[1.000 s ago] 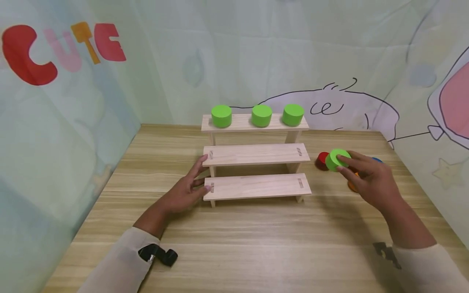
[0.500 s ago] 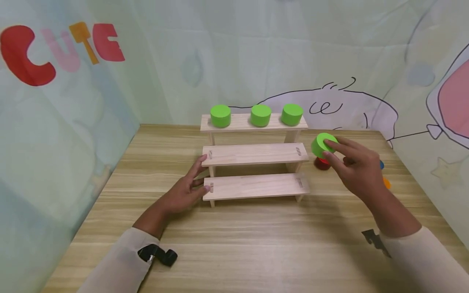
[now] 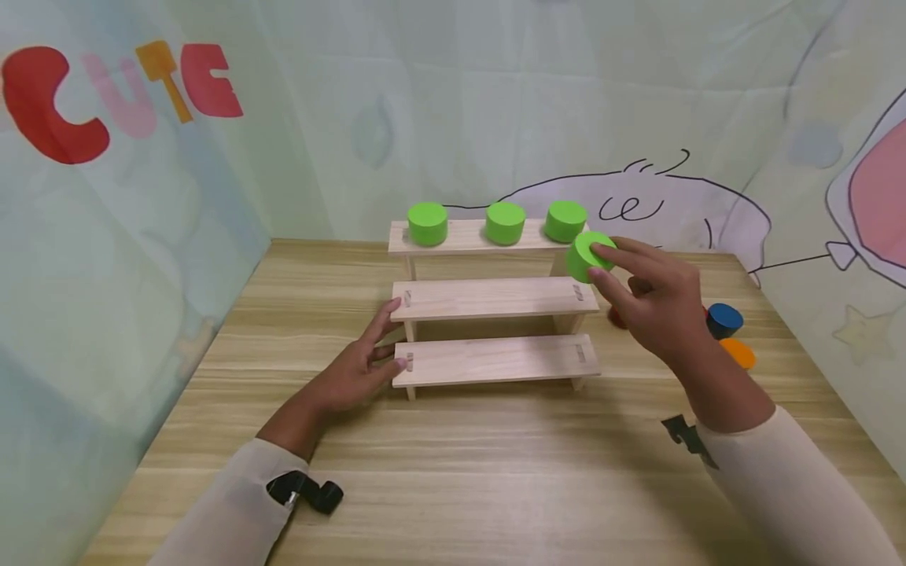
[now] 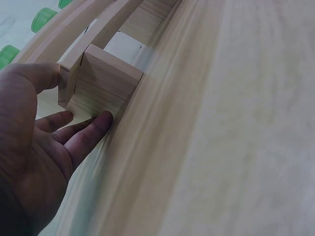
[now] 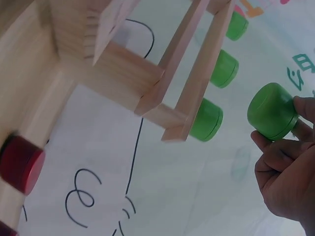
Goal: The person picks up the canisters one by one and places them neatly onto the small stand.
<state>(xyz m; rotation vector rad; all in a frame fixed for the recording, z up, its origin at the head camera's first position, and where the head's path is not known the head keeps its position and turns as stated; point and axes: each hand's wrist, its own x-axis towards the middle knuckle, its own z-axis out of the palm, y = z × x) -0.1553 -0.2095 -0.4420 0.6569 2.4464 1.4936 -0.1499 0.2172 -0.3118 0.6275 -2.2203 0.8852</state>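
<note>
A light wooden three-step rack point(image 3: 495, 297) stands on the table, several views showing its boards. Three green round blocks point(image 3: 506, 224) sit spaced along its top step. My right hand point(image 3: 654, 303) pinches another green round block point(image 3: 589, 256) between thumb and fingers, raised near the top step's right end. In the right wrist view that held block point(image 5: 272, 111) is apart from the row. My left hand point(image 3: 357, 369) touches the rack's left end, thumb at the bottom step and a finger at the middle one. Its fingers point(image 4: 88, 140) look fairly straight along the side.
Right of the rack lie a blue block point(image 3: 725, 320), an orange block point(image 3: 738, 354) and a red block point(image 3: 617, 317), partly hidden behind my right hand. Printed cloth walls point(image 3: 318, 118) close off the table's back and sides.
My right hand has carried the green block leftward and up from above the coloured blocks to the rack's top right end. The left hand has stayed in place.
</note>
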